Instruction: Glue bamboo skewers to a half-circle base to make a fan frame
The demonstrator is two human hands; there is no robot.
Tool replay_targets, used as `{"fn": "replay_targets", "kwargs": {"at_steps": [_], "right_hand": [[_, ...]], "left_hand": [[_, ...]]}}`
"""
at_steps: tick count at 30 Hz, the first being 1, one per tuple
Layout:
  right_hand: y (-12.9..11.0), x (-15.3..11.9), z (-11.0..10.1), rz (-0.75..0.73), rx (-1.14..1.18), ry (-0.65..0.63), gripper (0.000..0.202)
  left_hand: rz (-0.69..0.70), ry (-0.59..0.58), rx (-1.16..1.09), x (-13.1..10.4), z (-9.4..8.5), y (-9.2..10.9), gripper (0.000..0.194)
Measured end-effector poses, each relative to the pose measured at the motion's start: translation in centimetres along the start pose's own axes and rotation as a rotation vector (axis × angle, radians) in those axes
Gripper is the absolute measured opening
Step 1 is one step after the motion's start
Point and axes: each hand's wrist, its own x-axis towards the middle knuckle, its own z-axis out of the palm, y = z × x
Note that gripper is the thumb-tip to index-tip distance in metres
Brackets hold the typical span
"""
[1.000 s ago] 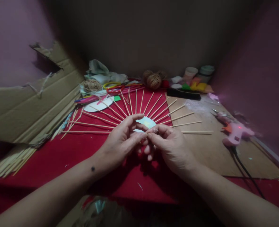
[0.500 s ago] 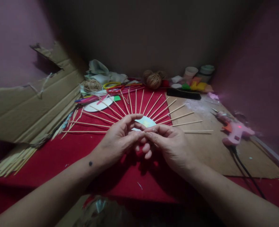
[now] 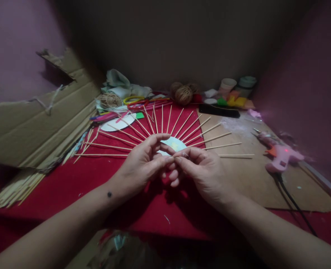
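Observation:
My left hand and my right hand meet fingertip to fingertip over the middle of the red cloth. Thumbs and index fingers are pinched together; whatever lies between them is too small to make out. Just behind and below the hands sits a pale blue disc with a yellowish patch, its near part hidden by my fingers. Several thin wooden sticks fan out from the disc like rays.
A pink glue gun, its red light lit, lies on a brown board at right. Cut cardboard leans at left above loose sticks. Twine balls, a white oval and a black strip lie at the back.
The hands keep almost the same pinch, with only tiny finger movement. The whole view has shifted very slightly.

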Motion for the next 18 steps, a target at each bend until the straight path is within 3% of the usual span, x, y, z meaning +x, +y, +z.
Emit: {"fn": "replay_targets", "kwargs": {"at_steps": [8,13,16,18], "right_hand": [[0.3,-0.1,-0.2,-0.097,-0.097,-0.017,0.014],[0.3,0.2,-0.1,-0.053,-0.037,-0.017,0.014],[0.4,0.5,-0.4,-0.032,-0.029,0.042,0.016],[0.3,0.4,-0.6,-0.022,-0.048,0.031,0.018]], "left_hand": [[-0.008,0.020,0.038,-0.2,0.1,0.2,0.041],[0.011,-0.013,0.060,0.1,-0.5,0.5,0.037],[0.099,0.068,0.115,-0.7,-0.7,0.9,0.025],[0.139,0.139,0.143,-2.4,-0.3,0.9,0.013]]}}
